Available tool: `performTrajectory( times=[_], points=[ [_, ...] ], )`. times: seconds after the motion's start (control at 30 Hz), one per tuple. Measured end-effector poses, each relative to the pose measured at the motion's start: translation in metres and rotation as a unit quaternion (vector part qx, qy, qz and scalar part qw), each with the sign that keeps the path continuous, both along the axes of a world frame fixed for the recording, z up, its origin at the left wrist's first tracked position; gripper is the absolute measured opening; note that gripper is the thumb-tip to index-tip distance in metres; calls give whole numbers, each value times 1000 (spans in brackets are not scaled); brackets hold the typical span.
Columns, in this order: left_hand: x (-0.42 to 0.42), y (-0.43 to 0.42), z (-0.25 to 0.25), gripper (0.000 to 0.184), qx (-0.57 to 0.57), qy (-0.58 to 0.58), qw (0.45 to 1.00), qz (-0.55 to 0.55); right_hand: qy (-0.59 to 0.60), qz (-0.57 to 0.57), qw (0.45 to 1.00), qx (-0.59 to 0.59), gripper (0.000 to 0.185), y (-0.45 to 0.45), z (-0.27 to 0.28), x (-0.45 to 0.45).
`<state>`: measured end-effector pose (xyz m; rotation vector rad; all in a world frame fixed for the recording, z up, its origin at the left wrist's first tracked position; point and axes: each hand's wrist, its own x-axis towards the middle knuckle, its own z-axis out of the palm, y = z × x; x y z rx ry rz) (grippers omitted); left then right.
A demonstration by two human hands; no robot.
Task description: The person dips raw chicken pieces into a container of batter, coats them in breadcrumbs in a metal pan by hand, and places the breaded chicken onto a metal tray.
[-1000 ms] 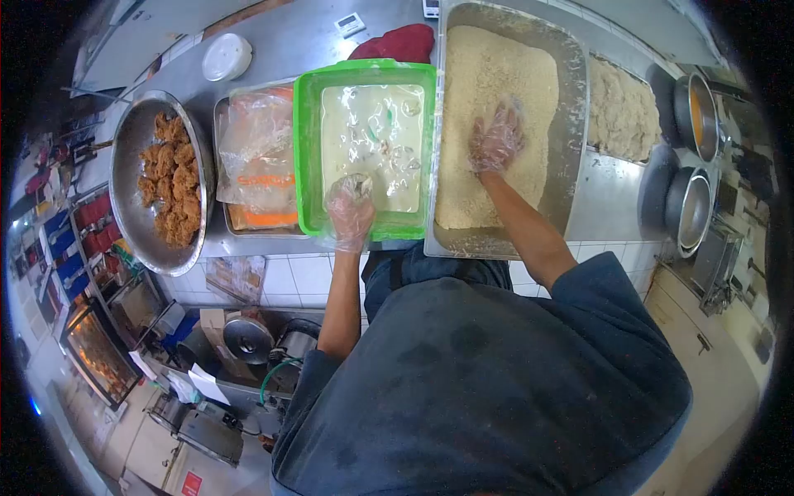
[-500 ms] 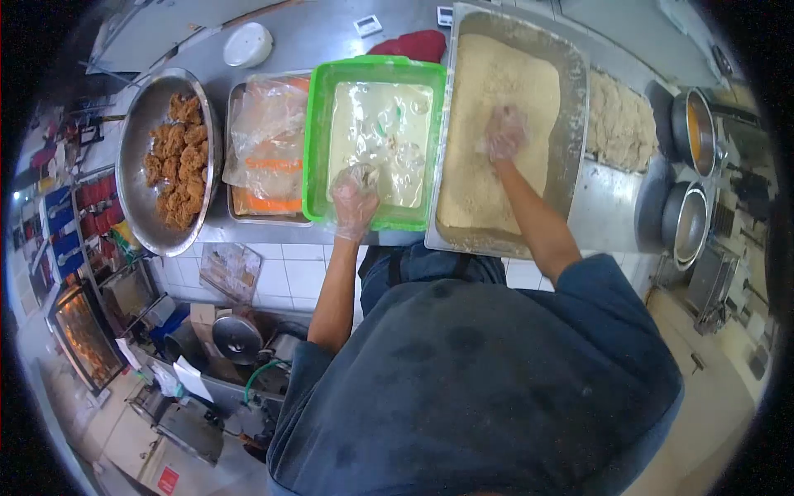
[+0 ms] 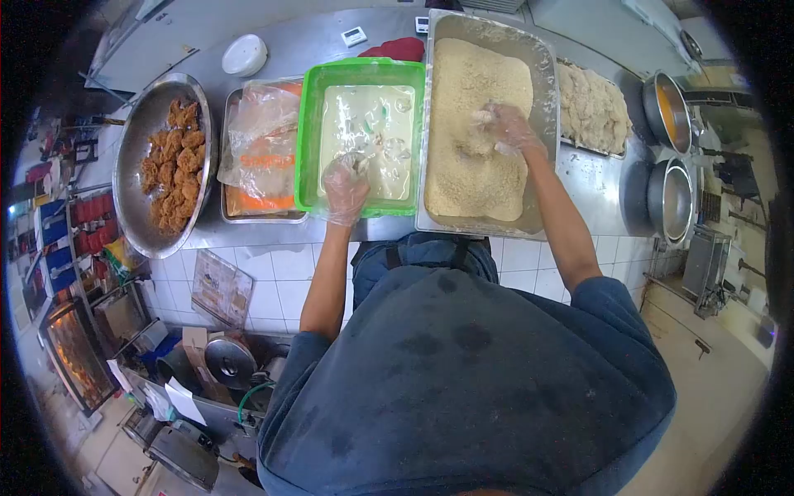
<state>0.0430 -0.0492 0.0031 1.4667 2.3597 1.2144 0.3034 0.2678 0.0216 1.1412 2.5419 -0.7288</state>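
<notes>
My left hand (image 3: pixel 345 188), in a clear plastic glove, is closed at the lower left of a green tub (image 3: pixel 304 149) of pale liquid (image 3: pixel 364 124). A whitish lump shows at its fingertips, too unclear to name. My right hand (image 3: pixel 511 131), gloved too, is over the beige crumbs (image 3: pixel 480 83) in a large metal pan (image 3: pixel 544 91). Its fingers point left and are bent, near a coated piece (image 3: pixel 475 147) lying in the crumbs. Whether they grip anything is not clear.
At the left are a metal bowl (image 3: pixel 124 165) of fried pieces (image 3: pixel 172 165) and a tray with a plastic bag (image 3: pixel 260 132). A white tub (image 3: pixel 245 55) stands behind. To the right are a tray of pale coated pieces (image 3: pixel 594 107) and metal bowls (image 3: pixel 672 198).
My right hand has lifted from the crumbs and turned, its fingers now pointing left. A coated lump shows beside it. My left hand stays at the green tub's lower left.
</notes>
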Motion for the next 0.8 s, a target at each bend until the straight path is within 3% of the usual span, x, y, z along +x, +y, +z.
performTrajectory(
  times=[0.13,0.23,0.33,0.37,0.43,0.5,0.53,0.6,0.67,0.7,0.77,0.8],
  points=[
    [-2,1,-5,21,12,7,1000,-7,145,12,965,217,39,-14,-1,22],
    [-2,1,-8,22,26,0,1000,-15,280,-32,948,149,35,-53,-24,39],
    [-3,-1,-10,24,23,9,1000,-17,133,-24,991,-13,42,-81,7,47],
    [-3,-3,-11,25,17,17,1000,-17,151,-79,985,29,44,-79,-4,54],
    [0,-2,0,25,23,-5,999,-32,182,-193,957,113,47,-71,-54,84],
    [1,1,2,25,25,-7,999,-36,7,-152,985,81,50,-56,-127,104],
    [-1,1,-4,25,22,4,999,-30,-80,-127,987,63,51,-51,-146,105],
    [0,-3,-6,25,11,5,1000,-19,26,-320,946,-47,57,-106,-146,91],
    [0,-1,3,24,3,-8,1000,-13,129,-396,885,-208,65,-144,-136,69],
    [0,0,1,24,-14,2,1000,-5,179,-376,855,-310,71,-147,-116,57],
    [2,-1,-7,25,-48,20,999,6,218,-354,817,-399,78,-155,-94,31],
    [1,0,-11,25,-45,16,999,3,212,-354,823,-389,79,-156,-89,15]
  ],
)
